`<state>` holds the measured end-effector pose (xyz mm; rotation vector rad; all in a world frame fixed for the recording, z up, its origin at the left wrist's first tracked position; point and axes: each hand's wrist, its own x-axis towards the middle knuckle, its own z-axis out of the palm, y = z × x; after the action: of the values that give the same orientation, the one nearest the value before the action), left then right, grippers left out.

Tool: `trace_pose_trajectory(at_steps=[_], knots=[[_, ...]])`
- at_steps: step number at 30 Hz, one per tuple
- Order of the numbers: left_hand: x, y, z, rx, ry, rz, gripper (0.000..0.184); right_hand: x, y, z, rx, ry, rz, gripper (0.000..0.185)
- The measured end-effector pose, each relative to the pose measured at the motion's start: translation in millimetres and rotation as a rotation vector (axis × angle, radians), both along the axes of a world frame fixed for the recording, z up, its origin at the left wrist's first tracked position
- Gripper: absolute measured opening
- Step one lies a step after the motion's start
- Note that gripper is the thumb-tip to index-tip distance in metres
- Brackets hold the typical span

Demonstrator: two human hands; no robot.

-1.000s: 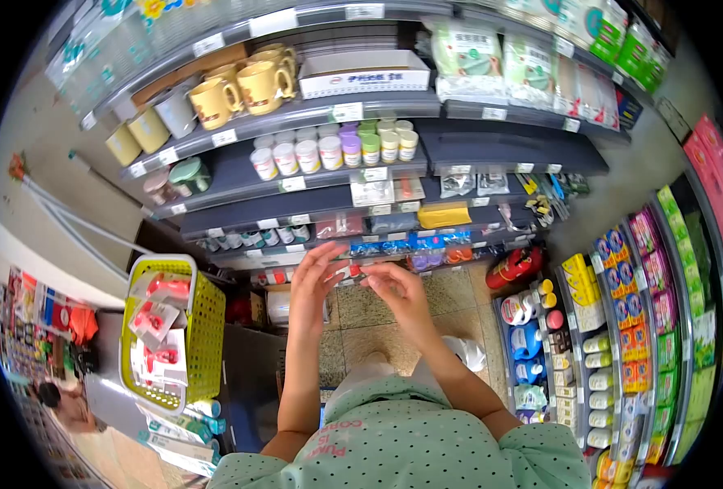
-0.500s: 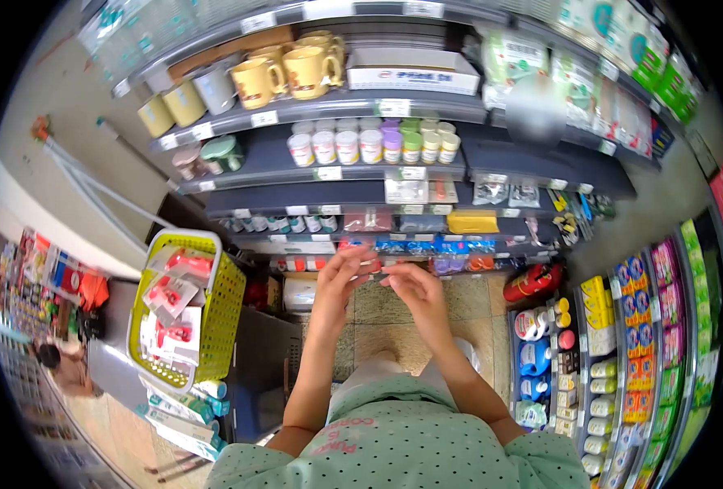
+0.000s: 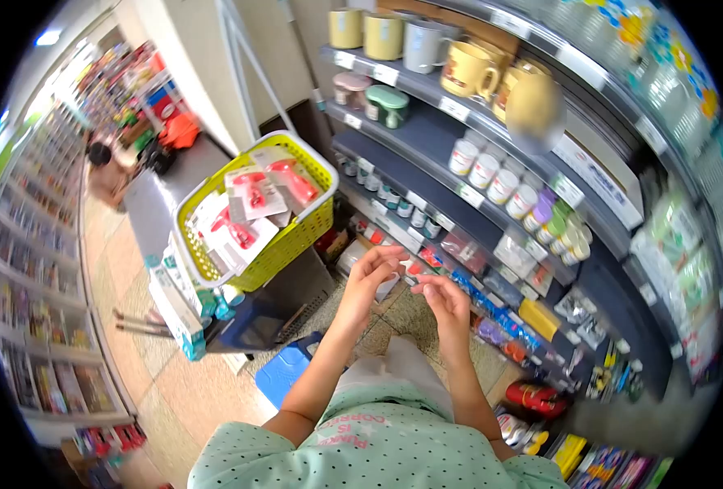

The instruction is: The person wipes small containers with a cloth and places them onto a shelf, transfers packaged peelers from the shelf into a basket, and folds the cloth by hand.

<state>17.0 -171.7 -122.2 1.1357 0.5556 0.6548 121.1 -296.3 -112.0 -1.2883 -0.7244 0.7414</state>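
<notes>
My left hand [image 3: 373, 275] is raised in front of my body with its fingers bent and apart. Just to its right, my right hand [image 3: 445, 303] is also open, thumb and fingers loosely curled toward the left one. The fingertips are close but separate, and I make out nothing held between them. A small white shape [image 3: 387, 287] shows just below my left fingers; I cannot tell what it is. To the left, nearest my left hand, a yellow-green plastic basket [image 3: 296, 248] holds several carded packs with red items [image 3: 251, 189].
Shelves on the right carry mugs [image 3: 467, 69], lidded jars [image 3: 484, 171] and small packs [image 3: 538, 319]. The basket rests on a grey counter [image 3: 162, 183] beside teal-and-white boxes [image 3: 178, 301]. A blue plastic object [image 3: 286, 371] is on the floor. Another person [image 3: 107, 175] is at far left.
My view has turned left, so the basket and counter sit nearer the middle and the shelves slant to the right. Both hands stay raised together, with the fingertips slightly farther apart.
</notes>
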Motion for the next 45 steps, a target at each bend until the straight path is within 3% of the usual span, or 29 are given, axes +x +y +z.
trace_pose_trajectory(at_steps=[8,14,19,21,24,27,32,41,45], knots=[[-15.8,48.0,10.2,0.221,0.130,0.459,0.023,38.4,73.4,10.9,0.034,-0.004,0.310,0.022],[-44.7,87.4,10.7,0.373,0.292,0.656,0.021,45.6,113.4,0.4,0.020,0.020,0.458,0.023],[-80.0,152.8,20.5,0.618,0.678,0.809,0.018,36.2,148.0,1.1,0.011,0.009,0.534,0.024],[-94.6,191.3,18.5,0.906,0.912,0.817,0.016,31.4,164.5,-0.7,0.011,-0.004,0.541,0.025],[-105.1,246.5,6.7,1.060,1.063,0.832,0.017,24.6,189.7,6.1,-0.036,-0.016,0.518,0.025],[-104.5,291.0,0.2,0.871,1.098,0.627,0.016,11.6,215.9,9.1,-0.021,-0.008,0.494,0.024],[-105.7,332.8,-16.0,0.748,1.089,0.488,0.023,-8.8,261.1,4.5,0.013,-0.085,0.438,0.021],[-105.9,382.1,-33.6,0.761,0.992,0.535,0.026,-21.3,296.8,-1.7,-0.003,-0.209,0.352,0.021],[-103.5,395.6,-35.7,0.642,0.939,0.451,0.024,-17.8,302.0,-7.4,-0.008,-0.256,0.299,0.021]])
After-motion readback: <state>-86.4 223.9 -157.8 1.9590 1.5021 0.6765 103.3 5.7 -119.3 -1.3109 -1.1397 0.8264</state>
